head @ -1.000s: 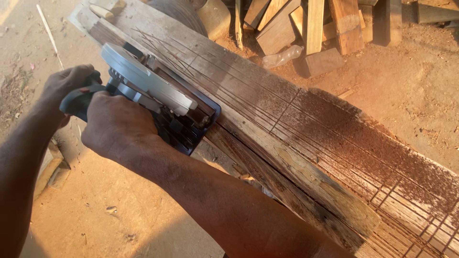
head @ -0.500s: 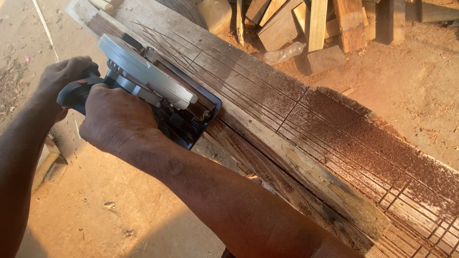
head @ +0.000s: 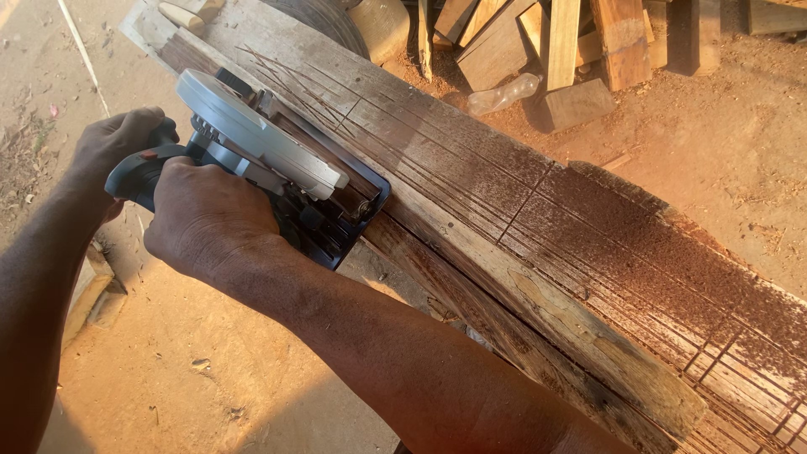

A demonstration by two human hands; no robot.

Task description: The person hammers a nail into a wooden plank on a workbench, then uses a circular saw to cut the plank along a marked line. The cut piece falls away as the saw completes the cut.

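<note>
— Location of the circular saw (head: pixel 269 181)?
— Base flat on the near edge of the scored timber beam (head: pixel 521 227), sawdust (head: pixel 672 277) further along.
— Hands?
— Right hand (head: pixel 206 219), fingers wrapped tight on the top handle. Left hand (head: pixel 118 143) closed on the rear grip.
— Surroundings?
— Offcuts (head: pixel 546 50) piled on the ground beyond.

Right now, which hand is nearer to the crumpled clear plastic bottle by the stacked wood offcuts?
Right. The right hand grips the saw's top handle, closer to the bottle; the left hand holds the rear handle, farther away.
</note>
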